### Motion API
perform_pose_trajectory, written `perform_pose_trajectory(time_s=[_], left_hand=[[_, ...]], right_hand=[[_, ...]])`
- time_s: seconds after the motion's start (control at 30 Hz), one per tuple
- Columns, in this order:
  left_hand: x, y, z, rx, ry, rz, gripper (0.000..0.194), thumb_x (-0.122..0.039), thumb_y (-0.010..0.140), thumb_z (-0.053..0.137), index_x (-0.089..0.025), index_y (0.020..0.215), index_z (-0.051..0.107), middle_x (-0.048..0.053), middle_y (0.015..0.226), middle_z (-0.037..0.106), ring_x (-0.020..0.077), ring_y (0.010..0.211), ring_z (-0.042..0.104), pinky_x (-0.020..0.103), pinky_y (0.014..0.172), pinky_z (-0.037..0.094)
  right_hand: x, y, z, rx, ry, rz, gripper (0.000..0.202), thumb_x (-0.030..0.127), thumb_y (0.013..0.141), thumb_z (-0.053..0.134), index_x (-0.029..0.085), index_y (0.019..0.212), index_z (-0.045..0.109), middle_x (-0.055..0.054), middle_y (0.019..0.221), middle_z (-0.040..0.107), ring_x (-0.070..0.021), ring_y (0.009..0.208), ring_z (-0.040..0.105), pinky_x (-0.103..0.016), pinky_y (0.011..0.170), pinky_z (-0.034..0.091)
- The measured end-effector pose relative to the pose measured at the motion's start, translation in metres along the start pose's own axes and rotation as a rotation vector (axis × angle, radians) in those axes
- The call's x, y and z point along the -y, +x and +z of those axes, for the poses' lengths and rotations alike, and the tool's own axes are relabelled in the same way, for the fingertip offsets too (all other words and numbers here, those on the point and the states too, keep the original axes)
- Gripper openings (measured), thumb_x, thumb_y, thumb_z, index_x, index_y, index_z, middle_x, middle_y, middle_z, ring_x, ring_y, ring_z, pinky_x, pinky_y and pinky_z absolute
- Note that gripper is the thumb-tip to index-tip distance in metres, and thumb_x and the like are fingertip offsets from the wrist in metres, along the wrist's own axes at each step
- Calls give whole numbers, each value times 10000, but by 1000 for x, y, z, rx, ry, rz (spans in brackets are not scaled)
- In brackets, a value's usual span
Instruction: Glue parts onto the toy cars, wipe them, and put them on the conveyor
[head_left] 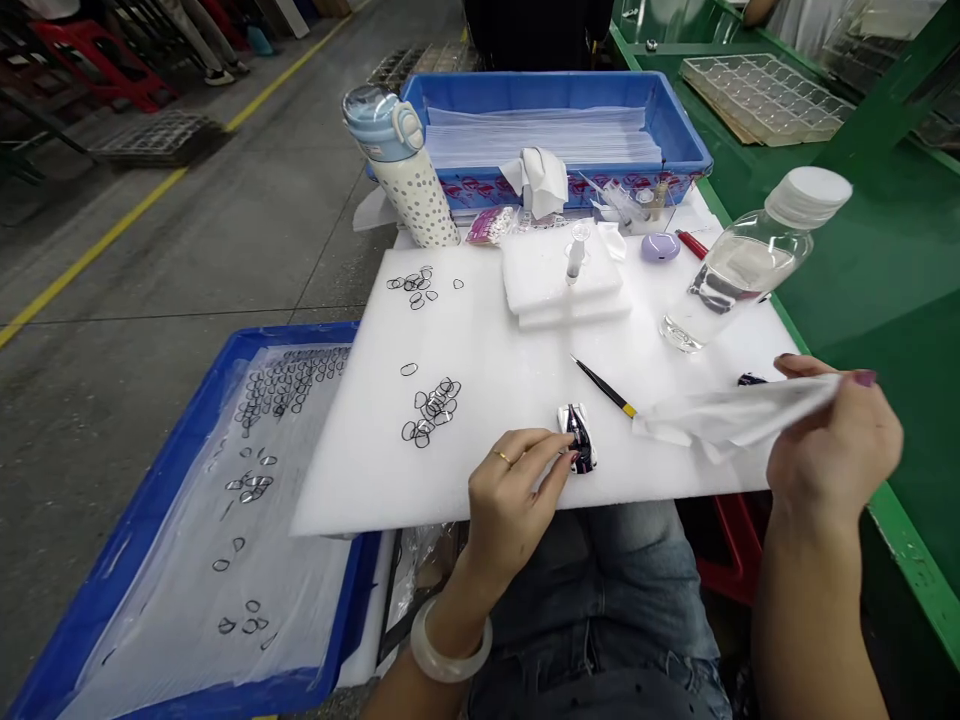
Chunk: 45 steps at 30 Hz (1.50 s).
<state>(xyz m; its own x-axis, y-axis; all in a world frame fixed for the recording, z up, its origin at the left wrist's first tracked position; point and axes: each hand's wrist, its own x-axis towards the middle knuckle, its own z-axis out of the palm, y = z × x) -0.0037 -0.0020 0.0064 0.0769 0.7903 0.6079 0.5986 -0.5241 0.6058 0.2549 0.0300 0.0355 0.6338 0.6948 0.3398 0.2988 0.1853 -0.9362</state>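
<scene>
Jeans [637,575] beneath white board [487,350] bearing black piece [578,428]; grey floor [225,270] left.

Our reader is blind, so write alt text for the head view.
The left hand touches a small dark-and-white item on a white foam board; the right hand holds a white wipe, and black rings lie nearby.

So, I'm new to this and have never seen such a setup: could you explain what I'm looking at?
There's no machine here, just a person's two bare hands. The single picture comes from a camera worn on the head, looking forward and down. The left hand has its fingertips on a small dark-and-white piece; whether it pinches it is unclear. The right hand holds a thin white sheet. Also on the white board are loose black rings, tweezers and a clear bottle.
</scene>
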Motion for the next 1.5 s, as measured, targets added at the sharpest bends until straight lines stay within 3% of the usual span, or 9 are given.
perform_pose_trajectory(time_s=[0.07, 0.17, 0.27, 0.37, 0.57, 1.0, 1.23, 1.4, 1.5], left_hand=[[-2, 0, 6, 41, -3, 39, 152, -109, 874, 688, -179, 997, 743, 57, 878, 720, 166, 776, 700, 280, 697, 612], [-3, 0, 10, 79, -14, 20, 130, -132, 876, 695, -168, 991, 743, 64, 899, 695, 170, 799, 687, 291, 710, 612], [-2, -1, 8, 114, -51, -61, 147, -148, 865, 713, -189, 1002, 746, 53, 924, 681, 171, 831, 685, 296, 739, 610], [0, 0, 4, 154, -94, -154, 217, -155, 829, 751, -211, 1038, 742, 46, 963, 686, 185, 889, 696, 321, 813, 611], [4, 2, 0, 185, -131, -276, 311, -153, 854, 703, -243, 1151, 724, 90, 1246, 708, 252, 1156, 672, 449, 1021, 552], [5, 9, -1, 247, -132, -331, 304, -122, 823, 690, -235, 1102, 734, 84, 1194, 711, 259, 1113, 674, 452, 981, 564], [18, 20, -11, 534, -198, -179, 563, -175, 831, 731, -341, 1352, 599, 56, 1436, 586, 292, 1336, 522, 511, 1101, 464], [15, 15, -1, 363, -95, -287, 430, -286, 726, 859, -282, 1130, 713, 68, 1151, 667, 293, 1102, 637, 467, 963, 540], [15, 12, -1, 359, -148, -284, 542, -376, 685, 887, -301, 1184, 693, 70, 1204, 653, 304, 1149, 622, 471, 994, 522]], right_hand=[[13, -7, 2, 0, 221, 100, 319, 414, 959, 512, 233, 699, 473, 10, 581, 497, -164, 546, 542, -362, 633, 495], [26, -25, 8, 378, 168, 184, 352, 451, 936, 591, 226, 691, 478, 66, 497, 373, -99, 420, 362, -266, 466, 373], [30, -41, 21, 834, -180, 93, 238, 401, 948, 574, 200, 819, 583, 30, 604, 516, -116, 525, 464, -241, 483, 342], [27, -49, 34, 1028, -364, -107, 116, 270, 940, 547, 193, 878, 609, -18, 771, 615, -147, 662, 552, -259, 586, 396], [21, -54, 43, 1037, -442, -237, 100, 228, 949, 525, 194, 870, 576, -42, 900, 614, -146, 694, 566, -263, 602, 396], [18, -64, 48, 981, -550, -225, 164, 317, 950, 568, 189, 852, 599, -34, 916, 627, -132, 641, 551, -264, 555, 355], [32, -31, 40, 1037, -323, -95, 244, 318, 978, 521, 193, 826, 665, -21, 749, 653, -158, 688, 601, -278, 619, 446], [41, -3, 40, 679, -561, -555, 272, 270, 937, 532, 179, 1141, 688, -156, 1246, 667, -323, 1105, 624, -473, 893, 481], [35, -25, 41, 667, -604, -646, 244, 266, 940, 563, 177, 1136, 676, -133, 1079, 732, -303, 976, 670, -457, 829, 492]])
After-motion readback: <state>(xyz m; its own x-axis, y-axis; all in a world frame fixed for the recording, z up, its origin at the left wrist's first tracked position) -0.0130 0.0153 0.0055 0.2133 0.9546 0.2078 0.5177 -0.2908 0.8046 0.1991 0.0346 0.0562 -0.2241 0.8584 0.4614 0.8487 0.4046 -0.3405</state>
